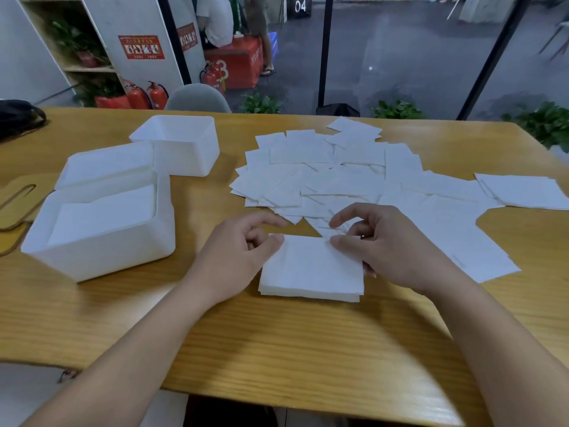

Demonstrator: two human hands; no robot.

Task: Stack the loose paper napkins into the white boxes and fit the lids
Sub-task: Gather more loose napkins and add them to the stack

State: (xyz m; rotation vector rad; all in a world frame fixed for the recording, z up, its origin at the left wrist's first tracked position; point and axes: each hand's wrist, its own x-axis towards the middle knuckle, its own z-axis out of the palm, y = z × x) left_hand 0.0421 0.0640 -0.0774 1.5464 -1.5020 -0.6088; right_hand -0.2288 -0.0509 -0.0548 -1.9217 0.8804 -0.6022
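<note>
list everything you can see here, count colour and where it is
white boxes: three, white, open, left part of the table; nearest and middle ones hold napkins, far one's inside hidden
napkin stack: one, white, near the table's front edge, between the hands
loose napkins: many, white, spread over the middle and right of the table
wooden lids: at least one, light wood with a slot, far left beside the boxes
table: one, yellow-brown wood
black bag: one, far left corner
grey chair: one, behind the table
fire extinguishers: several, red, on the floor behind
left hand: thumb on the stack's left corner
right hand: fingers curled at the stack's right edge
</note>
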